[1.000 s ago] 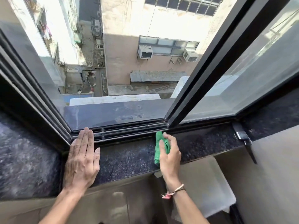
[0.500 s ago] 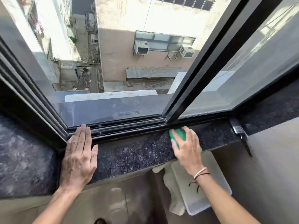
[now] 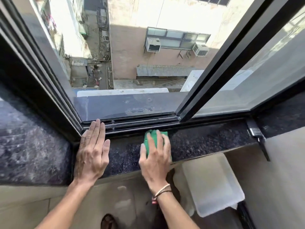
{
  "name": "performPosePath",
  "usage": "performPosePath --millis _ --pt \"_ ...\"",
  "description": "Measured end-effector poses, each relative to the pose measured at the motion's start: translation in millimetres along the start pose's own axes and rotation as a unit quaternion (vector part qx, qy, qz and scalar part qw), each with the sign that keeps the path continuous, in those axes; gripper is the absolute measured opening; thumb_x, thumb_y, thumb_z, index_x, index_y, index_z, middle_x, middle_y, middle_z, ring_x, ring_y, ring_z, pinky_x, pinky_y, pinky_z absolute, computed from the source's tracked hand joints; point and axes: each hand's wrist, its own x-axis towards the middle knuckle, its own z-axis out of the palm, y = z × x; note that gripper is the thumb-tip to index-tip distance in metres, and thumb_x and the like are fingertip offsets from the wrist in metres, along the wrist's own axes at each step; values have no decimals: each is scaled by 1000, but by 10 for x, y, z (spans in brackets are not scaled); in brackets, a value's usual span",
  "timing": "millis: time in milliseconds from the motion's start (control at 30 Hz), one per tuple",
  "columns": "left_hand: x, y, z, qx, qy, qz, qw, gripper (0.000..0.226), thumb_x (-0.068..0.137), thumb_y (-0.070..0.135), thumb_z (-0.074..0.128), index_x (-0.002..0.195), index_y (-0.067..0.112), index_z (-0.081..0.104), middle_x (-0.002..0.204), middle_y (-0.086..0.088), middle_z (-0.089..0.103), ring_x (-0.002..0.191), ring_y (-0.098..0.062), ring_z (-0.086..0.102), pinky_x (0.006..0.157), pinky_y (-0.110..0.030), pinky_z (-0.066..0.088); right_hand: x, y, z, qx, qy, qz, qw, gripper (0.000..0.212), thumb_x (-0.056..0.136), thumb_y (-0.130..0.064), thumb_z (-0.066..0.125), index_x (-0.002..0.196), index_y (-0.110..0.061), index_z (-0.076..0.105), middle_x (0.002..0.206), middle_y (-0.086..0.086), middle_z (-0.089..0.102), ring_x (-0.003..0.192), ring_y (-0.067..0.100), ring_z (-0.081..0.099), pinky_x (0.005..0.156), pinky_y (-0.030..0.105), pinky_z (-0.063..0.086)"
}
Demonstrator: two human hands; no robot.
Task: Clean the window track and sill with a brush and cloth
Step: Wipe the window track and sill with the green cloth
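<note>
A dark speckled granite sill (image 3: 201, 142) runs below the black window track (image 3: 140, 123). My right hand (image 3: 156, 156) lies flat on a folded green cloth (image 3: 152, 138), pressing it onto the sill right beside the track. My left hand (image 3: 93, 151) rests palm down on the sill's left end, fingers together, fingertips reaching the track. A brush (image 3: 257, 135) with a dark handle lies at the sill's right end, its handle hanging over the edge.
The sliding pane's black frame (image 3: 212, 71) stands to the right of the open gap, with a long drop to a yard outside. A translucent plastic tub (image 3: 212, 184) sits below the sill on the right. Granite side walls (image 3: 31, 146) flank the opening.
My right hand carried the green cloth right along the sill, then back left toward the middle, now flat on it. The left hand has stayed in place.
</note>
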Motion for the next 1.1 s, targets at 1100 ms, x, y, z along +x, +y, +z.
performPosePath --millis 1100 --pt "-168 343 -109 -97 10 30 995 61 108 38 32 149 -5 48 165 -23 38 158 -30 28 133 -36 16 -103 739 -529 82 -14 63 995 61 71 -18 56 129 -24 72 146 4 63 140 23 56 114 37 48"
